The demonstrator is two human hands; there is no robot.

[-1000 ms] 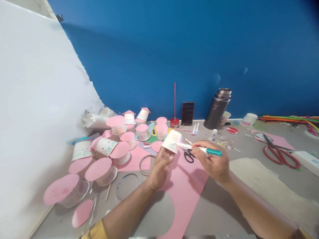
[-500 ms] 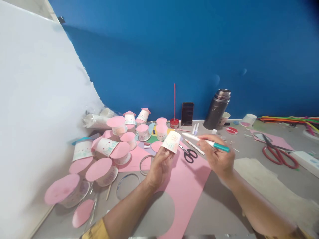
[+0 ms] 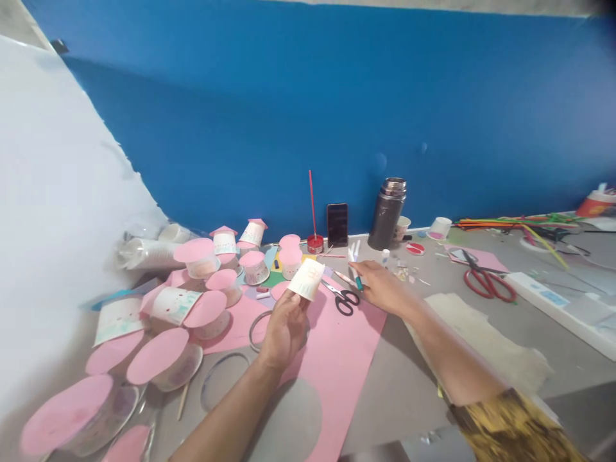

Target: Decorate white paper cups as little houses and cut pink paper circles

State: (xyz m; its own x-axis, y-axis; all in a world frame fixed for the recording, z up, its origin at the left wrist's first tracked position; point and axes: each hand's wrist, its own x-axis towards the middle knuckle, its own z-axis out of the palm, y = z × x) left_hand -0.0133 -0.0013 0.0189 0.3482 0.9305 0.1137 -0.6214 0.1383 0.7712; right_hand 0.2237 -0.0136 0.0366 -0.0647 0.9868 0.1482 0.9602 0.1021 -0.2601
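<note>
My left hand (image 3: 283, 327) is closed around a white paper cup (image 3: 307, 280), tilted bottom-up, with faint orange and green drawing on its side. Farther forward on the right, my right hand (image 3: 382, 287) reaches low over the table, fingers together at a white marker with a teal cap (image 3: 359, 281). Its fingertips partly cover the marker, beside other white markers (image 3: 355, 249). Black-handled scissors (image 3: 345, 301) lie between my hands on a pink paper sheet (image 3: 344, 359). Left of my left hand stand several decorated cups with pink paper discs (image 3: 158, 355).
A dark flask (image 3: 386, 215), a phone (image 3: 337, 224) and a red stand with a stick (image 3: 315, 242) stand along the blue wall. To the right lie red-handled scissors (image 3: 488, 283), a white power strip (image 3: 561, 311) and a crumpled pale cloth (image 3: 481, 333). Stacked cups (image 3: 149, 254) lie at left.
My right hand has moved from holding the marker up near the cup to low over the table by the other markers. My left hand still holds the cup. The view has shifted right.
</note>
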